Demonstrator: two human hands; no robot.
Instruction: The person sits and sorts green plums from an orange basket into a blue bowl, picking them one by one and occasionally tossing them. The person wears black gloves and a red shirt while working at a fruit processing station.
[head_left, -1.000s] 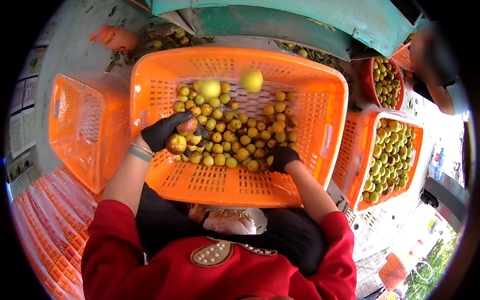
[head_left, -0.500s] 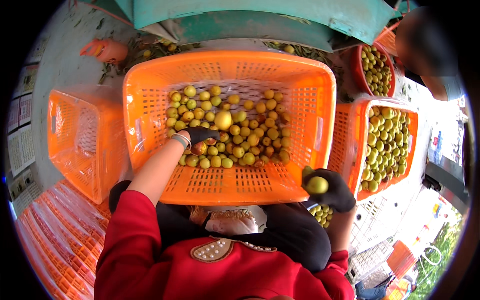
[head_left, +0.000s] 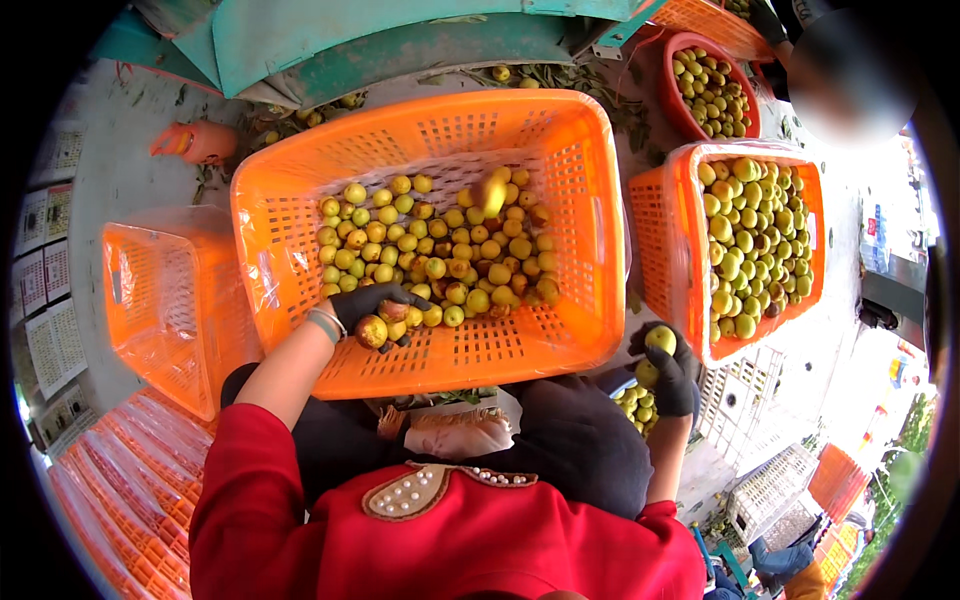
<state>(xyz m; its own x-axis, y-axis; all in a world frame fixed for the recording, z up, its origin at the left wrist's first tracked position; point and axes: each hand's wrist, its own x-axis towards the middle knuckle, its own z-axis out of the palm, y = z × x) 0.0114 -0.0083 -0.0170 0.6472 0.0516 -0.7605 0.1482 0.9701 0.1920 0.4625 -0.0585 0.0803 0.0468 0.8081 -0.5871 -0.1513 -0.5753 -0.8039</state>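
**Your left hand (head_left: pixel 375 303) and right hand (head_left: pixel 675 376) both grip fruit at the large orange crate (head_left: pixel 470 362)**

You wear a black glove on each hand. Your left hand is inside the crate, by its near left corner, with the fingers curled around blotchy reddish fruit (head_left: pixel 371 331). Your right hand is outside the crate, just beyond its near right corner, closed on greenish-yellow fruit (head_left: pixel 661 340); you have one piece near the fingertips and another lower, against the palm.

In the crate before you, a loose pile of yellow-green fruit (head_left: pixel 435 268) covers much of the slotted floor, some pieces browned. A blurred yellow fruit (head_left: pixel 490 195) shows over the far right part of that pile; you cannot tell whether it touches the others.

Below your right hand, beside your knee, sits a batch of small fruit (head_left: pixel 637 405) in a container that is mostly hidden. To your right stands a well-filled orange crate (head_left: pixel 655 235), with a red tub (head_left: pixel 672 95) of fruit beyond it. On your left is a plastic-lined orange crate (head_left: pixel 160 300), and nearer you, plastic-wrapped orange crates (head_left: pixel 125 490). Green metalwork (head_left: pixel 420 45) spans the far side, with leaves (head_left: pixel 630 120) on the floor below it.
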